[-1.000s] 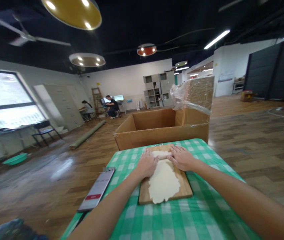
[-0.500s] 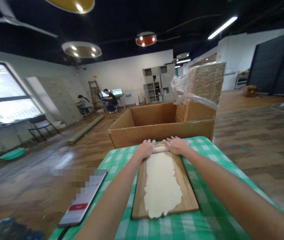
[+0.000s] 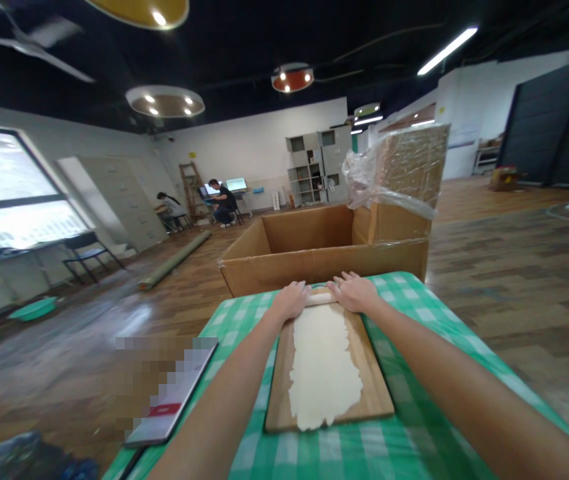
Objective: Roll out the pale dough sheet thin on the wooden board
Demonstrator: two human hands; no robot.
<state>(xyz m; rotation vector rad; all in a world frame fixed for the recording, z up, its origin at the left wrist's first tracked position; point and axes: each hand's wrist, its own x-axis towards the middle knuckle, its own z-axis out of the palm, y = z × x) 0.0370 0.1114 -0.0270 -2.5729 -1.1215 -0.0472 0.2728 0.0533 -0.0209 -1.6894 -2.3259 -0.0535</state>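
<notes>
A long flat sheet of pale dough (image 3: 321, 363) lies on a wooden cutting board (image 3: 375, 390) on a green checked tablecloth (image 3: 414, 427). At the far end of the board a pale rolling pin (image 3: 320, 299) lies across the dough. My left hand (image 3: 290, 299) presses down on its left end and my right hand (image 3: 354, 291) on its right end. Both hands lie palm down with fingers curved over the pin.
A phone (image 3: 174, 397) lies at the table's left edge. A large open cardboard box (image 3: 314, 257) stands just beyond the table, with a plastic-wrapped box (image 3: 404, 170) behind it. Two people sit at desks (image 3: 214, 203) far across the wooden floor.
Both hands pushed the rolling pin away from me, from the board's middle to its far end. The dough sheet is now longer. In the last half second the hands barely moved.
</notes>
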